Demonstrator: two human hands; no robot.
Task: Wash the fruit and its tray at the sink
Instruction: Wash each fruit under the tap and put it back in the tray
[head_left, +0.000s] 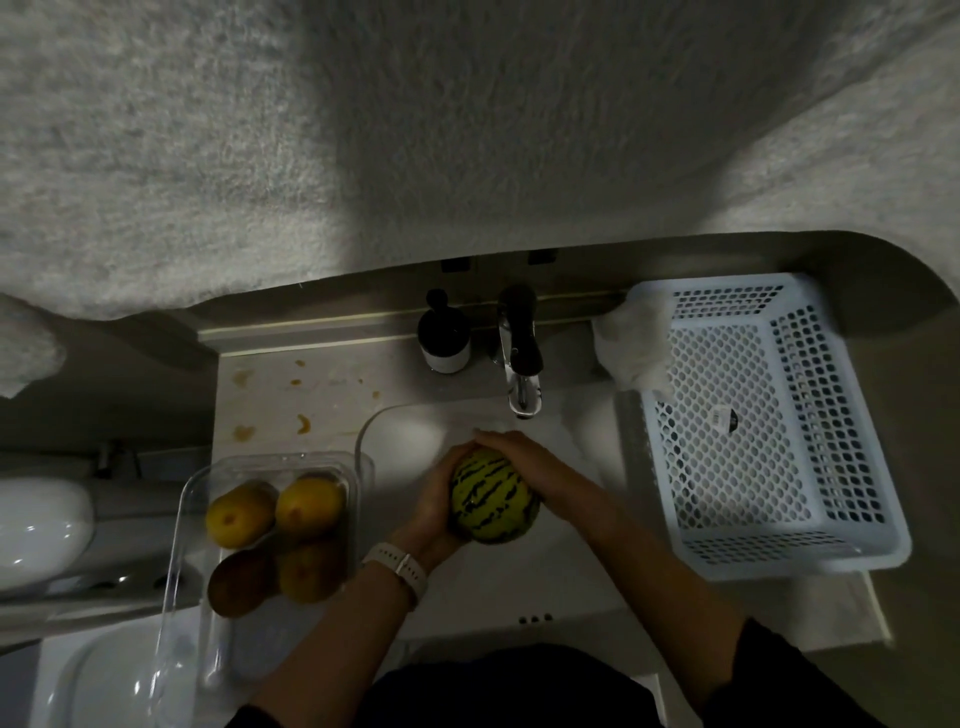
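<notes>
A dim counter surrounds a white sink. Over the basin, below the faucet, the left hand and right hand cup a striped melon, fingers curled around it. A clear tray of yellow fruit sits just left; a white basket stands right.

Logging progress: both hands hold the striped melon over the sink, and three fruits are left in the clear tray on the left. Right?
Not quite: the head view shows four fruits in the clear tray, not three. The rest holds: the left hand and right hand hold the striped melon over the sink.
</notes>
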